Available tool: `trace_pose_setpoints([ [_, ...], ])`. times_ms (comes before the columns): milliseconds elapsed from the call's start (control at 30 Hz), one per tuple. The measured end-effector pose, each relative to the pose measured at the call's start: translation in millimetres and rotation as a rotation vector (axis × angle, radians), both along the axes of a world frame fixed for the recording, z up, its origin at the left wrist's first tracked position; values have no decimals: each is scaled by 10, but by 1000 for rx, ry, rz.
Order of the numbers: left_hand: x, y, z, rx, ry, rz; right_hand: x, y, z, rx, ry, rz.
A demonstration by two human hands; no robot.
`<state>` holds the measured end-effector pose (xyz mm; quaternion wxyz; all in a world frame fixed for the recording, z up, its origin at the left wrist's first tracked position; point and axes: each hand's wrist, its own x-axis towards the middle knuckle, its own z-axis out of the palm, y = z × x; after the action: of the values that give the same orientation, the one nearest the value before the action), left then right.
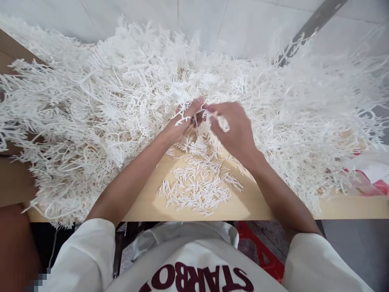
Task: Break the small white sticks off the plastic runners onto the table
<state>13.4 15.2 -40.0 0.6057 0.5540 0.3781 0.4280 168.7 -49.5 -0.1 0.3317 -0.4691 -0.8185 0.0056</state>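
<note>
My left hand (186, 118) is closed around a white branching plastic piece (182, 115), whose thin prongs stick out over the back of the hand. Close beside it, my right hand (232, 125) has thumb and forefinger bent toward the same piece; the fingertips are blurred, so what they grip is unclear. Below both hands, many short white sticks (203, 184) lie scattered on the wooden table (243, 209). Large heaps of white branching pieces (91, 101) surround the hands to the left, behind and to the right.
Cardboard boxes (15, 178) stand at the left edge. A clear and pink plastic bag (364, 180) lies at the right end of the table. Behind the heap is a pale tiled wall (200, 20) with a grey metal bar (319, 20). A red object (261, 251) shows below the table.
</note>
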Motion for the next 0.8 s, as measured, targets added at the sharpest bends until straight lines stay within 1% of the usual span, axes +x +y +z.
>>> trace_pose_setpoints([
  [33, 15, -1, 7, -27, -48, -35, 67, 71, -10, -17, 50, -104],
  [67, 30, -1, 9, -52, -95, -62, 117, 124, -15, -54, 84, -162],
  [100, 43, -1, 7, -68, -127, -74, 146, 158, -16, -110, 103, -173],
  [133, 55, -3, 2, -71, -141, -62, 153, 173, -18, -178, 107, -151],
  [233, 84, -23, -10, -69, -151, -60, 88, 155, -50, -366, 93, -5],
  [300, 99, -46, -5, -31, -100, -78, 32, 143, -96, -412, 148, 38],
  [367, 110, -68, 8, 13, -45, -96, -1, 151, -145, -403, 234, 32],
  [467, 118, -86, 27, 23, -46, -126, -12, 173, -190, -382, 296, 25],
  [600, 116, -90, 48, -16, -112, -119, 5, 184, -203, -511, 391, 151],
  [667, 103, -83, 64, -44, -168, -107, 31, 196, -206, -521, 411, 173],
  [733, 70, -66, 85, -41, -218, -35, 71, 218, -205, -423, 374, 123],
  [800, 13, -44, 116, 10, -230, 44, 116, 240, -197, -291, 300, 66],
])
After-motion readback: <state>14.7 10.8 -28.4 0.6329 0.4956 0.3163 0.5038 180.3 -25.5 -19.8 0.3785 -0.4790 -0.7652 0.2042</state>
